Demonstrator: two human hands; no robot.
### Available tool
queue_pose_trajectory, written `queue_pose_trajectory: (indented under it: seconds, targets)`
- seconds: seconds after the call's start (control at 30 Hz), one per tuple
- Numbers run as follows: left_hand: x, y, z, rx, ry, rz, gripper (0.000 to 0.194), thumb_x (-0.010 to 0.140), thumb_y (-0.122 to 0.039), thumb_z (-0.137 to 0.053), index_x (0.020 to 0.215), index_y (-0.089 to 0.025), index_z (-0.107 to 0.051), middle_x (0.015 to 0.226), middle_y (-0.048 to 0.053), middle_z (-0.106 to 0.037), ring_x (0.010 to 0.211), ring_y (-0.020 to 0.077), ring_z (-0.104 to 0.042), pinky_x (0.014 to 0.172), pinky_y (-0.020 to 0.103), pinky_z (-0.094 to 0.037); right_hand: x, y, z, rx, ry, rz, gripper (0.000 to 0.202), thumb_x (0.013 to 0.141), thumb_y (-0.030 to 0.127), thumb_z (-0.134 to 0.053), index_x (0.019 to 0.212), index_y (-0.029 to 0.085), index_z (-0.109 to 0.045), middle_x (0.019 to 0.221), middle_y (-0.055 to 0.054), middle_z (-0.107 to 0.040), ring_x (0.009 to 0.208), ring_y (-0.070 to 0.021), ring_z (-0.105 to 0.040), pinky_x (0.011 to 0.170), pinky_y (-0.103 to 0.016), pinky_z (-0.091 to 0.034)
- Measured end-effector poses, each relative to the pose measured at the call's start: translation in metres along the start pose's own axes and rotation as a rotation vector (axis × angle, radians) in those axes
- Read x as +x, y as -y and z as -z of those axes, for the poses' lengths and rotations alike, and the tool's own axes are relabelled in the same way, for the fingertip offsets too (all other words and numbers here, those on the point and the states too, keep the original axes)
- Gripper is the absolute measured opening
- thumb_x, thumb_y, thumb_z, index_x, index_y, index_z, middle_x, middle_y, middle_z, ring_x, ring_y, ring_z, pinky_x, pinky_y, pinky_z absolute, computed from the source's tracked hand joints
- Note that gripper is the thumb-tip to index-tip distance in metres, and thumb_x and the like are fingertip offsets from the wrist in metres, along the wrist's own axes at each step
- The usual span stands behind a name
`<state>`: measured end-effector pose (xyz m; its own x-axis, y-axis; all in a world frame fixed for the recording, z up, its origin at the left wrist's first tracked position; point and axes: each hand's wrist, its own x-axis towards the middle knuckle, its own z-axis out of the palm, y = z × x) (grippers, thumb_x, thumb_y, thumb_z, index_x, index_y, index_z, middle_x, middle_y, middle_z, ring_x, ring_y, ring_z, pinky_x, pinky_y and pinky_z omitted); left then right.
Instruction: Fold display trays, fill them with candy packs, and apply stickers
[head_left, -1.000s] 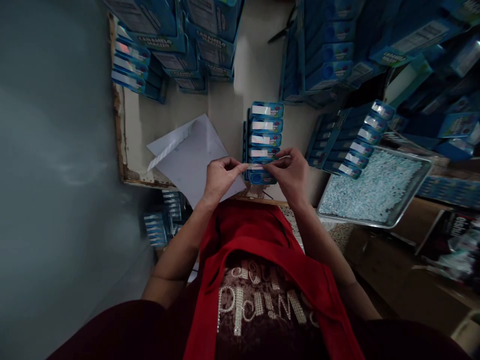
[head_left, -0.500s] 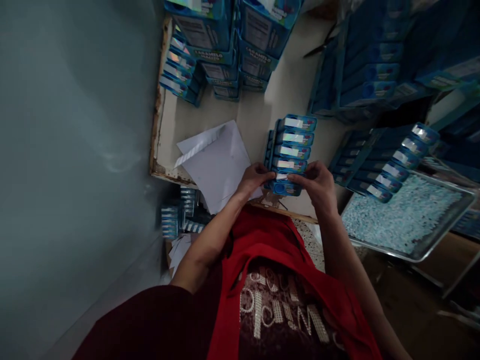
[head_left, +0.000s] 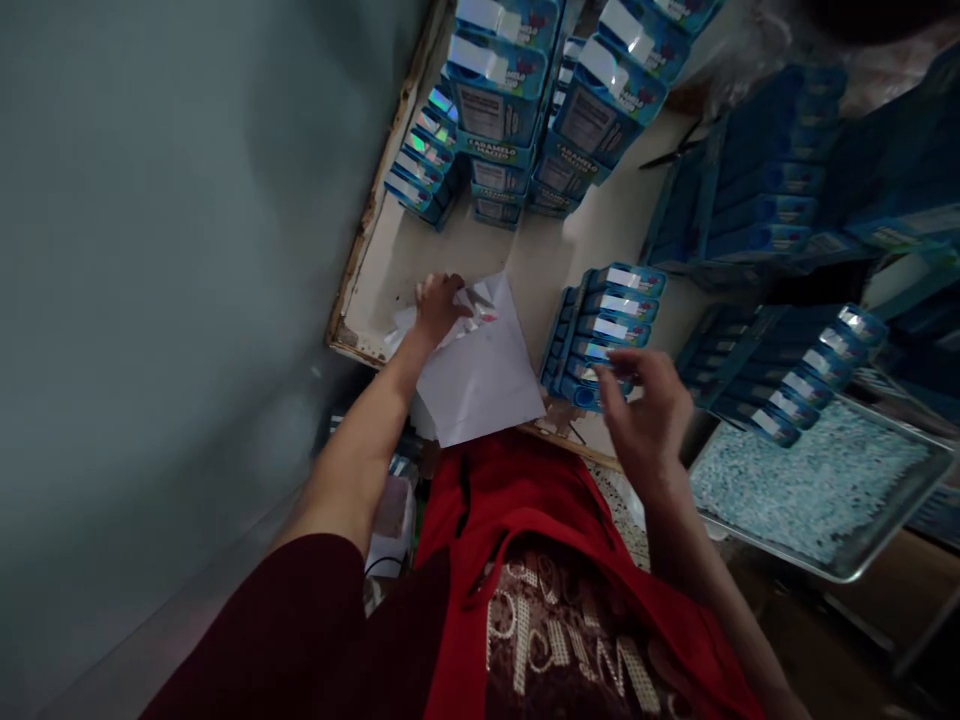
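My left hand (head_left: 437,308) is closed at the upper left of a white sticker sheet (head_left: 484,385), its fingers pinching the sheet's edge beside a shiny strip. The fingertips are partly hidden. A row of blue boxes (head_left: 615,305) stands on the table at the right of the sheet, most of them with a shiny white sticker across the top. Just over the near end of that row hovers my right hand (head_left: 651,412), thumb and forefinger apart, with nothing visible between them.
Tall stacks of blue boxes (head_left: 499,110) rise at the table's back. More boxes (head_left: 780,340) stand at the right, above a metal tray (head_left: 847,578) of pale blue pieces. A dark pointed tool (head_left: 667,158) lies farther back. A grey wall (head_left: 165,250) bounds the left.
My left hand has left the box row and moved left onto the sticker sheet. My right hand has drawn slightly away from the boxes and its fingers have parted. The view has shifted.
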<state>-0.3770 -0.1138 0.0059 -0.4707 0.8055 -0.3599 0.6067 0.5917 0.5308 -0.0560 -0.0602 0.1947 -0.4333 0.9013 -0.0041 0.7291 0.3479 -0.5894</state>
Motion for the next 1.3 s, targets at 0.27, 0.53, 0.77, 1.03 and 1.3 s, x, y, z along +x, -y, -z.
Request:
queue_pose_trajectory:
  seconds: [0.27, 0.53, 0.77, 1.03, 1.3]
  targets:
    - [-0.029, -0.016, 0.048, -0.268, -0.001, -0.116, 0.021, 0.083, -0.035, -0.086, 0.074, -0.025, -0.071, 0.072, 0.003, -0.067, 0.078, 0.0243, -0.06, 0.078, 0.035, -0.041, 0.038, 0.049, -0.087, -0.031, 0.142, 0.237, 0.027, 0.106, 0.023, -0.053, 0.116, 0.027, -0.078, 0.111, -0.01, -0.078, 0.104, -0.0288, -0.066, 0.097, -0.045, -0.053]
    - [-0.047, -0.03, 0.085, -0.312, 0.061, -0.239, 0.015, 0.084, -0.041, -0.088, 0.084, -0.027, -0.081, 0.079, 0.003, -0.076, 0.078, 0.0228, -0.066, 0.077, 0.033, -0.044, 0.091, 0.062, -0.129, 0.247, 0.399, 0.074, 0.014, 0.092, 0.019, -0.068, 0.094, 0.023, -0.082, 0.092, -0.004, -0.08, 0.094, -0.0243, -0.072, 0.089, -0.038, -0.054]
    - [-0.058, -0.024, 0.083, 0.037, -0.087, -0.301, 0.044, 0.094, -0.05, -0.081, 0.13, -0.026, -0.072, 0.131, 0.014, -0.074, 0.134, 0.0368, -0.064, 0.116, 0.05, -0.044, 0.103, 0.045, -0.145, 0.614, 0.378, -0.055, 0.033, 0.085, 0.021, -0.072, 0.117, 0.02, -0.082, 0.083, -0.001, -0.076, 0.077, -0.0182, -0.069, 0.077, -0.032, -0.055]
    - [-0.051, -0.017, 0.054, 0.02, -0.269, -0.195, 0.051, 0.099, -0.067, -0.067, 0.125, -0.023, -0.073, 0.132, 0.016, -0.073, 0.141, 0.0381, -0.059, 0.128, 0.056, -0.034, 0.108, 0.043, -0.148, 0.512, 0.289, -0.022, 0.022, 0.093, 0.029, -0.071, 0.112, 0.023, -0.081, 0.083, -0.001, -0.077, 0.078, -0.017, -0.069, 0.077, -0.03, -0.055]
    - [-0.046, -0.018, 0.037, -0.016, -0.275, -0.141, 0.042, 0.099, -0.055, -0.074, 0.124, -0.021, -0.067, 0.125, 0.015, -0.071, 0.129, 0.0358, -0.062, 0.118, 0.051, -0.042, 0.118, 0.039, -0.155, 0.2, 0.222, 0.088, 0.025, 0.1, 0.022, -0.065, 0.119, 0.025, -0.081, 0.091, -0.003, -0.081, 0.087, -0.021, -0.074, 0.097, -0.04, -0.058]
